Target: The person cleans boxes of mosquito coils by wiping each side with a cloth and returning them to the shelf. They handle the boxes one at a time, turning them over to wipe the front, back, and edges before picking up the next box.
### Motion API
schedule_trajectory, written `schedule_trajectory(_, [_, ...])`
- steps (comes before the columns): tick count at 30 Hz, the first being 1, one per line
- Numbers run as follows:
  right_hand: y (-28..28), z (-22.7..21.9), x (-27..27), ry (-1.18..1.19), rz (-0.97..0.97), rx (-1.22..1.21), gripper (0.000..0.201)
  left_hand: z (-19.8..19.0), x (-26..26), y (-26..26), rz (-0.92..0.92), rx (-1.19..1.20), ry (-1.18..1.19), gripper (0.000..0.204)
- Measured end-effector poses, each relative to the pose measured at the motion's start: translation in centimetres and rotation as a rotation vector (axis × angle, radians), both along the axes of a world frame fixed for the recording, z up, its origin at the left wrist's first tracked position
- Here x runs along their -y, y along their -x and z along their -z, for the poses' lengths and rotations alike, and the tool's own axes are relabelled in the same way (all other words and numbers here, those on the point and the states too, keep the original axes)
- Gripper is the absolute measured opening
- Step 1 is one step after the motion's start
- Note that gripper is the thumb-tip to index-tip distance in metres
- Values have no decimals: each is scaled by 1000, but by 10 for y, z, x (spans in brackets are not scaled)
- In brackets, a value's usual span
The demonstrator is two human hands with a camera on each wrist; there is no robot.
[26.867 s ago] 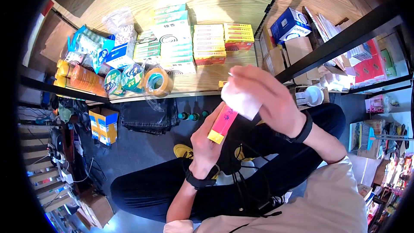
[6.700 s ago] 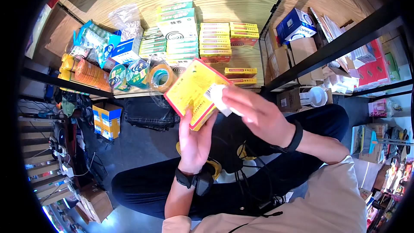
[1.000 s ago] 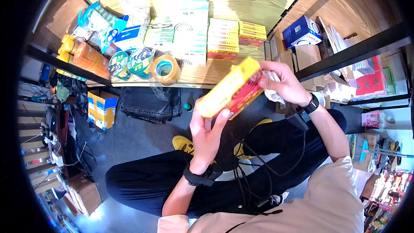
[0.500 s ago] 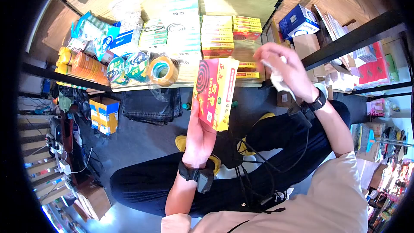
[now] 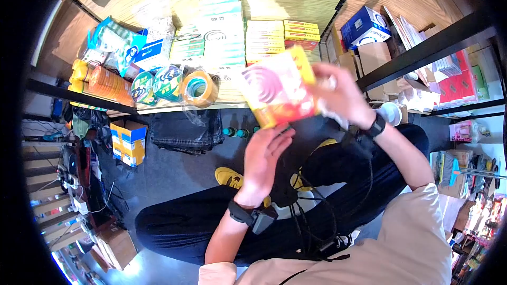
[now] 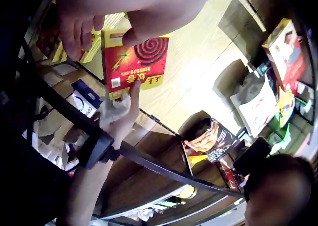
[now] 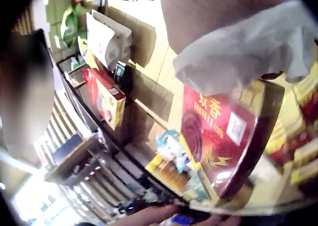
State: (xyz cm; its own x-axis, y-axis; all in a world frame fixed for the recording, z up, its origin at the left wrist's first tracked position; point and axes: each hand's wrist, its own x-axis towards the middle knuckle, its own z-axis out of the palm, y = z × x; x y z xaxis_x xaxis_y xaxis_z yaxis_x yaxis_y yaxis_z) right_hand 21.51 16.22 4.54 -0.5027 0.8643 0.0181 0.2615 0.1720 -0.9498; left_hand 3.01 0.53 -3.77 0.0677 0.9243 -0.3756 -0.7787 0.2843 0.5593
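Observation:
A red and yellow mosquito coil box (image 5: 277, 87), blurred in the head view, is held up in front of the shelf. My right hand (image 5: 343, 95) grips its right edge and has a crumpled white tissue (image 7: 238, 52) against its palm. The box's red face with a black spiral shows in the left wrist view. Just below the box's lower edge is my left hand (image 5: 261, 158), its fingers loosely extended and the fingertips close to the cardboard.
Stacked yellow coil boxes (image 5: 264, 39) and green-white boxes (image 5: 219, 26) stand on the wooden shelf. A tape roll (image 5: 198, 88) lies at its front edge. A black shelf bar (image 5: 422, 47) runs at the right. An open carton (image 5: 128, 142) sits on the floor.
Half a second ago my left hand held the box upright, with my right hand apart holding the tissue. Now the box is turned and raised in my right hand; my left has let go.

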Motion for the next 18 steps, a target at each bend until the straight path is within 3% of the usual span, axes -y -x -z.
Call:
schedule_trajectory(2, [-14, 7, -38, -320, 111, 201, 34, -9, 5, -4, 6, -35, 51, 38])
schedule_trajectory(4, [-18, -8, -58, -680, 146, 550, 30, -10, 8, -6, 103, -20, 75, 33])
schedule_trajectory(5, [-21, -4, -69, -686, 147, 555, 30, -10, 8, -7, 110, -36, 69, 26])
schedule_trajectory(7, [-25, 19, -85, -967, 46, 668, 28, -9, 9, -5, 110, -31, 63, 24])
schedule_trajectory(10, [-24, 42, -79, -827, 91, 774, 27, -7, 12, -1, 102, -30, 49, 20])
schedule_trajectory(18, [-21, 97, -95, -898, -115, 810, 20, -7, 13, -4, 108, -37, 61, 15])
